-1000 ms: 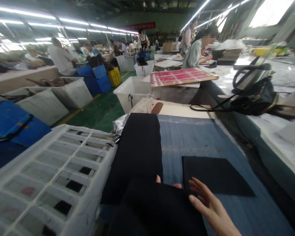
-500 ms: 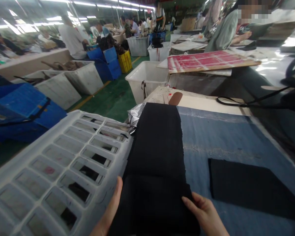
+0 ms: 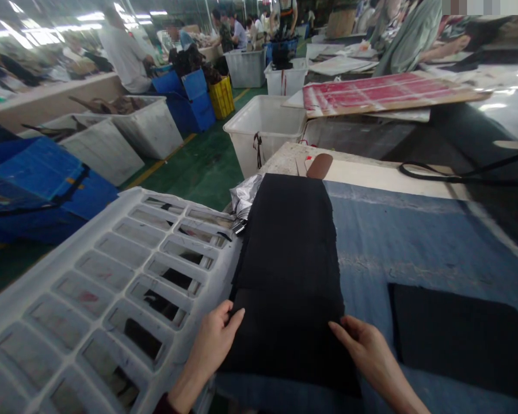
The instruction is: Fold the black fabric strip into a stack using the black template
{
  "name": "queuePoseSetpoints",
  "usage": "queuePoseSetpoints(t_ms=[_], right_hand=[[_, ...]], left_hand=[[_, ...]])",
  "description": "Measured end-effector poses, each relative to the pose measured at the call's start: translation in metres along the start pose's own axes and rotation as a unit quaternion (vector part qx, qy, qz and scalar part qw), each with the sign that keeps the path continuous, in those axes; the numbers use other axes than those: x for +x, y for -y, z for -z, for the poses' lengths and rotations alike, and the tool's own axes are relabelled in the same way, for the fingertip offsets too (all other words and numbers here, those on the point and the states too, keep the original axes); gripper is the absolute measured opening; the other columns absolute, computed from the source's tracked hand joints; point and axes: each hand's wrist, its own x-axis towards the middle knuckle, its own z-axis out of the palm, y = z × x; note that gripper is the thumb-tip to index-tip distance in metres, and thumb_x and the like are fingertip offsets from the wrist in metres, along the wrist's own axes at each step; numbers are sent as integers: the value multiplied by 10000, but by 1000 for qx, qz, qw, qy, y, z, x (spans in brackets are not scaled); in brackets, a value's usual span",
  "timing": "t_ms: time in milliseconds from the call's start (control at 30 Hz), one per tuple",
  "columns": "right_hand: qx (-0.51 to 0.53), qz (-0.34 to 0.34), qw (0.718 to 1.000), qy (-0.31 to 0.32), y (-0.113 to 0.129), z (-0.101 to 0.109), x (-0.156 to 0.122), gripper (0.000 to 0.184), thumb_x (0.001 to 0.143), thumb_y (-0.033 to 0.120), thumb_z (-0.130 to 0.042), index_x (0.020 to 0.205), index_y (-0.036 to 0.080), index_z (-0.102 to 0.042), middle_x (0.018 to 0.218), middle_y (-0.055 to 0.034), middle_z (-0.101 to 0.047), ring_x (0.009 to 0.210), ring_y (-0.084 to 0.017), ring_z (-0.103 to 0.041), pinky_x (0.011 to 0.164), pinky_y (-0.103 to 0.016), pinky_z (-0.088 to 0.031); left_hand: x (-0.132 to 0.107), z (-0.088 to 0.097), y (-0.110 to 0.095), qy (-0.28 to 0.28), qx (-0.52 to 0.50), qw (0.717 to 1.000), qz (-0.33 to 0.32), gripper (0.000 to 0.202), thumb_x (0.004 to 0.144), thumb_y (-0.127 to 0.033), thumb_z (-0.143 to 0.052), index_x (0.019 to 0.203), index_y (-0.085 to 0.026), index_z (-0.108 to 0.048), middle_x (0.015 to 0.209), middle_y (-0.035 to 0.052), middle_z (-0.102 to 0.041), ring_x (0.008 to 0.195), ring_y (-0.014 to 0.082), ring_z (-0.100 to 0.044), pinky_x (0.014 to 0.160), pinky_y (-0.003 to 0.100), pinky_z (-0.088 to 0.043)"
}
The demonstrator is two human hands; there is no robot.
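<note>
A black fabric piece (image 3: 285, 339) lies over the near end of a longer black fabric stack (image 3: 291, 230) on the blue-covered table. My left hand (image 3: 218, 333) pinches its far left corner, thumb on top and fingers at the edge. On the opposite side, my right hand (image 3: 356, 339) grips the right edge between thumb and fingers. The fingertips under the cloth are hidden. Further right, another black fabric piece (image 3: 461, 339) rests flat on the blue cover (image 3: 371, 230).
A white plastic rack with slots (image 3: 155, 253) stands left of the table. Silver foil (image 3: 244, 195) and a brown oval piece (image 3: 320, 166) sit near the stack's far end. Beyond are a white bin (image 3: 263, 138), blue crates (image 3: 56, 178) and a red-topped board (image 3: 371, 95). Several people work around.
The front fabric piece has been drawn up onto the stack, and its near edge now shows. My left hand has come up and closed on its corner. The view has shifted slightly left.
</note>
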Motion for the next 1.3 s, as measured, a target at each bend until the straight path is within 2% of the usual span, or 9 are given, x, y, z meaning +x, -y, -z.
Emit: queuePoseSetpoints(t_ms=[133, 367, 500, 667, 867, 1067, 1300], right_hand=[[-66, 7, 997, 27, -3, 0, 3, 450, 847, 573, -470, 643, 186, -574, 557, 27, -467, 547, -123, -438, 516, -242, -331], [-57, -22, 998, 17, -10, -3, 3, 491, 837, 644, -424, 664, 203, -553, 561, 25, -452, 544, -134, -429, 526, -255, -333], [-72, -48, 996, 24, -10, -4, 5, 505, 815, 668, -427, 694, 206, -590, 561, 19, -475, 538, -139, -433, 512, -256, -332], [-82, -43, 996, 17, -8, -5, 6, 511, 803, 676, -431, 670, 209, -589, 552, 17, -465, 537, -142, -445, 503, -251, -347], [-74, -33, 997, -2, -7, -6, 6, 467, 825, 619, -458, 655, 203, -583, 535, 18, -476, 517, -136, -442, 493, -248, -327], [-65, -36, 997, -22, 3, -6, 5, 396, 873, 506, -464, 659, 190, -573, 556, 21, -498, 548, -128, -447, 521, -245, -301], [-56, -40, 997, -38, 6, -5, 4, 332, 865, 434, -509, 651, 185, -565, 552, 20, -542, 537, -123, -480, 509, -233, -303]], left_hand=[[3, 2, -3, -28, 56, 998, -4, 340, 859, -496, -481, 684, -205, -478, 501, -80, -364, 495, 101, -391, 511, 229, -254], [9, 5, -3, -21, 44, 999, 7, 331, 872, -500, -458, 747, -207, -547, 566, -49, -526, 534, 124, -503, 526, 232, -289], [12, 5, -1, -21, 43, 999, 21, 343, 877, -516, -452, 770, -206, -555, 530, -64, -487, 504, 117, -468, 515, 235, -280], [14, 5, 1, -24, 23, 999, 24, 336, 871, -504, -462, 755, -199, -544, 549, -62, -483, 521, 117, -471, 518, 231, -285], [16, 4, 4, -10, 27, 999, 33, 366, 851, -548, -466, 741, -206, -537, 503, -74, -444, 492, 119, -442, 506, 233, -282], [21, 3, 9, 12, 29, 998, 60, 411, 810, -619, -480, 804, -218, -569, 577, -50, -585, 566, 158, -551, 570, 241, -366], [21, 4, 13, 18, 50, 996, 69, 449, 798, -665, -466, 816, -228, -567, 567, -54, -593, 577, 168, -574, 578, 248, -379]])
